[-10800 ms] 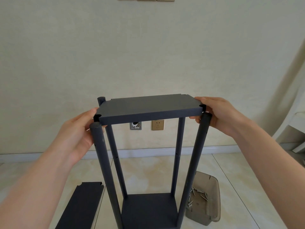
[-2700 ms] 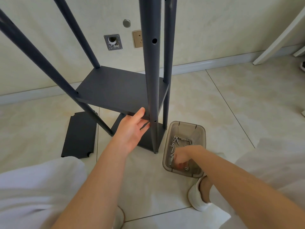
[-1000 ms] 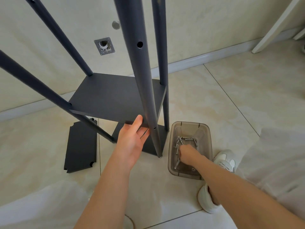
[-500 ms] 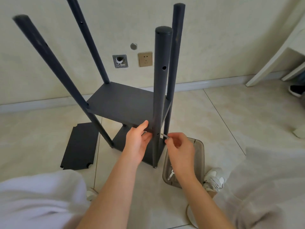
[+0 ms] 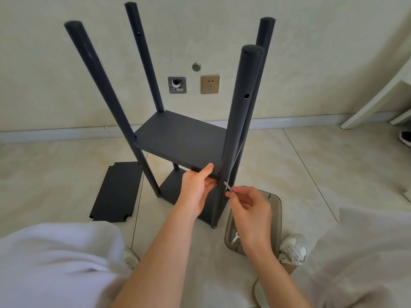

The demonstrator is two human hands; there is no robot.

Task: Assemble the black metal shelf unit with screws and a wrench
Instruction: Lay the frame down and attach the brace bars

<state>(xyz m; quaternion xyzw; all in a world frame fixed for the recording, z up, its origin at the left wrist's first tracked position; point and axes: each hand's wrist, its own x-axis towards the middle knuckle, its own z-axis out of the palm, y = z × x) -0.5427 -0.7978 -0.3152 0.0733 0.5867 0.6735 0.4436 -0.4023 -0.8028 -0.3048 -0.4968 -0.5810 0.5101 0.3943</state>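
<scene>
The black shelf unit (image 5: 242, 107) stands on a glossy cream tile floor (image 5: 311, 165) with thin dark grout lines, close to a pale textured wall (image 5: 311, 52). Its 4 round posts rise bare above the middle shelf (image 5: 178, 138), and a bottom shelf (image 5: 175, 185) sits low near the tiles.

The left hand (image 5: 195, 187) grips the front edge of the middle shelf next to the nearest post (image 5: 240, 121), thumb on top and fingers curled underneath. The right hand (image 5: 251, 207) pinches a silver screw (image 5: 228, 187) between thumb and forefinger, the other fingers loosely bent. The screw's tip is at the side of that post, level with the shelf edge; whether it has entered a hole cannot be told.

A loose black panel (image 5: 115, 192) with notched corners lies flat on the tiles left of the unit. A smoky clear plastic bin (image 5: 275, 203) sits on the floor just right of the nearest post, partly behind the right hand, with a small metal piece (image 5: 235, 237) inside.

On the wall are a gold socket (image 5: 210, 84), a square metal plate (image 5: 177, 85) with an open hole, and a round cap (image 5: 196, 66) above them. A grey baseboard (image 5: 55, 134) runs along the wall's foot. White furniture (image 5: 378, 94) leans in at the right edge, with a dark shoe (image 5: 405, 138) beside it. The person's white sneaker (image 5: 293, 247) rests by the bin.
</scene>
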